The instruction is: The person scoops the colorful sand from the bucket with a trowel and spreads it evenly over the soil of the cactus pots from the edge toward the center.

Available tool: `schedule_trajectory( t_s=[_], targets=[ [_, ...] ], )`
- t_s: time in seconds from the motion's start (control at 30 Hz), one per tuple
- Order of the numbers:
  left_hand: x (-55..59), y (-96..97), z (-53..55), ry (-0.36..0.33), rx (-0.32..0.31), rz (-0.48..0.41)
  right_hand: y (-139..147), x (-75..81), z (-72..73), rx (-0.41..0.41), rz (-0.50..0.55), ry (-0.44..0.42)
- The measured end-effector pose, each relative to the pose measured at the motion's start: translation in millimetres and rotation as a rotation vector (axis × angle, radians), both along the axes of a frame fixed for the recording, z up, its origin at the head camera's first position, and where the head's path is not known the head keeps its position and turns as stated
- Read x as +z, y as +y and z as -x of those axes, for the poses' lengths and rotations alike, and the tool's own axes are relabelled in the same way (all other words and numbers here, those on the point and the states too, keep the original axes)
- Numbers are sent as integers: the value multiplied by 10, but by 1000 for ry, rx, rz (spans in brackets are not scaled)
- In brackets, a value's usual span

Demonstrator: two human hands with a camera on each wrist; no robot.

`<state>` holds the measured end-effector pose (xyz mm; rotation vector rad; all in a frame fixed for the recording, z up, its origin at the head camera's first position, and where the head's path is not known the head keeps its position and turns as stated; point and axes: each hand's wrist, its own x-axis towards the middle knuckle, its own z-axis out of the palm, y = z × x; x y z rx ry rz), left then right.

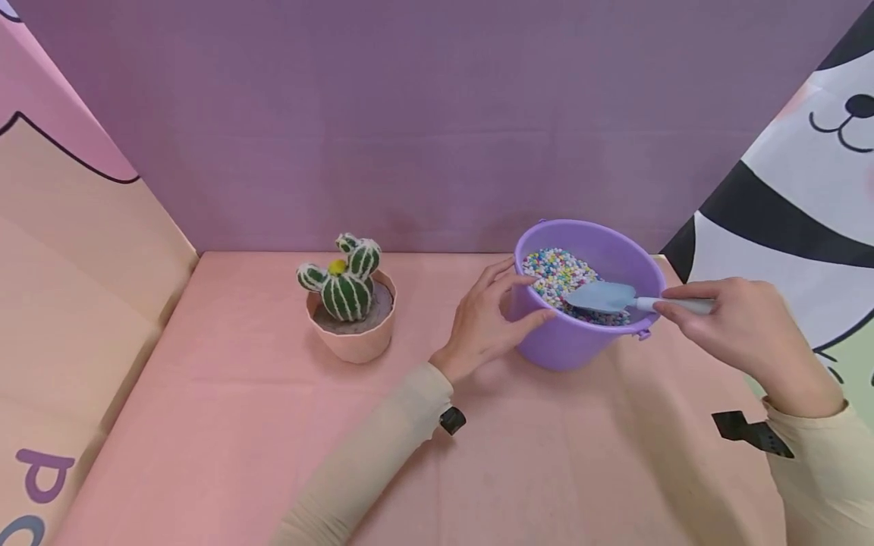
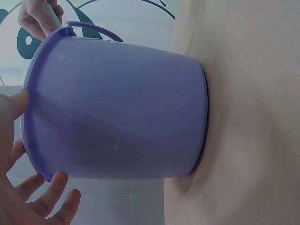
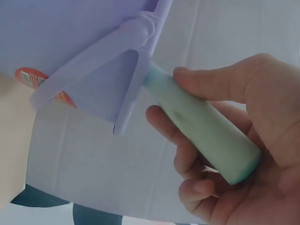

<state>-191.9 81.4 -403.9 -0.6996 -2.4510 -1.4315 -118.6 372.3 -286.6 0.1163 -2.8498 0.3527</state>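
A purple bucket (image 1: 563, 345) stands upright, holding many small multicoloured beads (image 1: 556, 269). At the bucket's left side, my left hand (image 1: 481, 326) grips the rim between thumb and fingers. In the left wrist view, the thumb (image 2: 18, 103) lies on the rim and the lower fingers spread beside the wall. My right hand (image 1: 740, 322) holds a small toy shovel (image 1: 604, 296) by its pale handle (image 3: 204, 126), the fingers curled round it. The light blue blade is inside the bucket, over the beads, its neck crossing the right rim.
To the left, a green cactus (image 1: 347, 296) with a yellow flower sits in a peach pot (image 1: 358, 345). The pink surface (image 1: 273, 447) ends at a purple back wall (image 1: 423, 136). A panda-printed panel (image 1: 792, 220) rises at the right, close behind the bucket. The bucket's handle (image 3: 89, 63) hangs down outside.
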Motion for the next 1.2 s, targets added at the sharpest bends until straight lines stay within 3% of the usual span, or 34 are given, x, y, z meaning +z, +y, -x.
schedule_trajectory(
  t_s=[0.33, 0.5, 0.97, 1.2],
  targets=[
    [25, -19, 17, 18, 9, 2, -270, -279, 221, 78, 98, 83],
    [15, -1, 14, 33, 0, 17, -292, -381, 257, 41, 150, 101],
    [15, -20, 28, 41, 15, 28, -267, -345, 252, 47, 159, 65],
    [5, -21, 28, 38, 12, 17, -174, -316, 150, -12, 179, 79]
  ],
)
